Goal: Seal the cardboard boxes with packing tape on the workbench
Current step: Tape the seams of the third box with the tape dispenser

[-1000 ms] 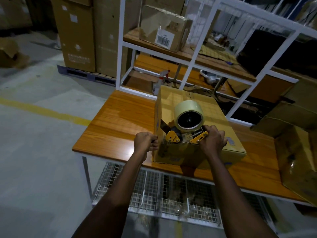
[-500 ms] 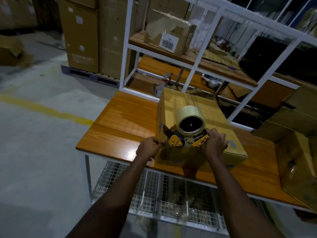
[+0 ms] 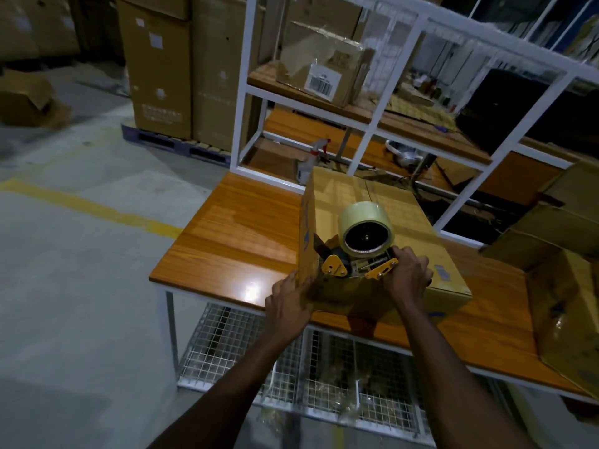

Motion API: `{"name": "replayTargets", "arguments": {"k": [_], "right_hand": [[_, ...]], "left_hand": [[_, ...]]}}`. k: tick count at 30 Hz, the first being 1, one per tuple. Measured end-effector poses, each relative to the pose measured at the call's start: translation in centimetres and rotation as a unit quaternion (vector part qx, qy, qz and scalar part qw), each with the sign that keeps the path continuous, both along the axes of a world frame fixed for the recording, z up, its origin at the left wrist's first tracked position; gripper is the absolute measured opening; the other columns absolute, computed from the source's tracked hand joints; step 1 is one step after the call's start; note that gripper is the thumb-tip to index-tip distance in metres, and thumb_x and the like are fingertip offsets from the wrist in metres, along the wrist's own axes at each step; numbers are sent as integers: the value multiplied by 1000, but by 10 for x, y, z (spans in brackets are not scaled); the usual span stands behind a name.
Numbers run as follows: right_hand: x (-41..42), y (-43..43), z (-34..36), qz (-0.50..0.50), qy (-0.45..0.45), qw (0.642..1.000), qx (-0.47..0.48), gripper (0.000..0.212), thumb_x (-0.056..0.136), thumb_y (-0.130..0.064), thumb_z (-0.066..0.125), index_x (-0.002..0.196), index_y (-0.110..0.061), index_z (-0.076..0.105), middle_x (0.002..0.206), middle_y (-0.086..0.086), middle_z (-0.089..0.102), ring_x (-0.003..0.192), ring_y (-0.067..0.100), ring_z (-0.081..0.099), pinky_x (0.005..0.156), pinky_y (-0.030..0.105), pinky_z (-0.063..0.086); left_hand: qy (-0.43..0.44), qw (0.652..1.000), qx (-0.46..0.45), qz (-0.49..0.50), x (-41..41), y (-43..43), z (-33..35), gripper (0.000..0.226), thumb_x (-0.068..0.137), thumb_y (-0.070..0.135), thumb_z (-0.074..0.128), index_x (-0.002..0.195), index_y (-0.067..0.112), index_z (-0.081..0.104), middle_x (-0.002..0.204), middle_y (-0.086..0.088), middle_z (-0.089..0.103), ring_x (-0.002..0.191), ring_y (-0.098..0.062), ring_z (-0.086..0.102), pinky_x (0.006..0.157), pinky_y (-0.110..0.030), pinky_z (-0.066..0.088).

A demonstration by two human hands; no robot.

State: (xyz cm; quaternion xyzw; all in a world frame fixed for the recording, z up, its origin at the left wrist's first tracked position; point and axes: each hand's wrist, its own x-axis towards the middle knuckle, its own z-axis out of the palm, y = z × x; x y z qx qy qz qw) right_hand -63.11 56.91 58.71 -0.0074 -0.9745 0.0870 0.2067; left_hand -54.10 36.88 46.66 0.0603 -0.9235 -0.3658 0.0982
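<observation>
A closed yellow-brown cardboard box (image 3: 421,222) lies on the wooden workbench (image 3: 240,228), its top seam running away from me. A tape dispenser (image 3: 356,251) with a yellow frame and a pale tape roll (image 3: 363,218) sits at the box's near top edge. My right hand (image 3: 409,277) grips the dispenser's handle. My left hand (image 3: 290,301) lies flat, fingers straight, against the box's near left corner, pressing on its front face.
A second cardboard box (image 3: 570,322) stands at the bench's right end. Behind the bench rises a white shelf frame (image 3: 372,131) holding a taped parcel (image 3: 324,66) and a spray bottle (image 3: 311,160). A wire-mesh shelf (image 3: 291,361) sits under the bench. Tall cartons (image 3: 158,66) stand at the back left.
My left hand was a closed fist beside the box's corner; it has opened and now presses flat on the box front. The dispenser and right hand stay at the near edge.
</observation>
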Motion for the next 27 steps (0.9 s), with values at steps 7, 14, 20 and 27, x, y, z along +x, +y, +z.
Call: {"name": "replayTargets", "arguments": {"k": [7,14,20,27], "right_hand": [[-3,1,4,17,4,1000,9,19,85,-13,69,103,-20,69,99,5,58,94,34,45,80,43,35],[2,5,1,39,1,999,-8,15,87,-15,65,102,-17,66,98,7,56,96,36,46,81,45,36],[-4,10,-4,51,7,999,-17,9,86,-20,68,95,-17,64,93,5,54,92,34,45,79,44,35],[-6,11,-2,60,17,998,5,12,87,-23,67,98,-19,66,94,5,54,92,32,45,79,42,34]], "left_hand": [[38,999,4,-4,-1,4,0,84,83,45,63,152,47,17,164,-5,7,144,-33,17,104,-54,37],[90,995,-8,53,-34,-10,17,75,66,55,80,133,34,52,164,-4,4,149,-34,5,105,-61,33],[73,997,10,39,-48,-7,21,89,65,41,79,144,32,40,164,-3,-2,149,-33,0,107,-63,33],[49,998,-16,34,-48,-3,26,93,75,60,72,152,45,22,164,0,-10,150,-32,-4,111,-65,20]]}}
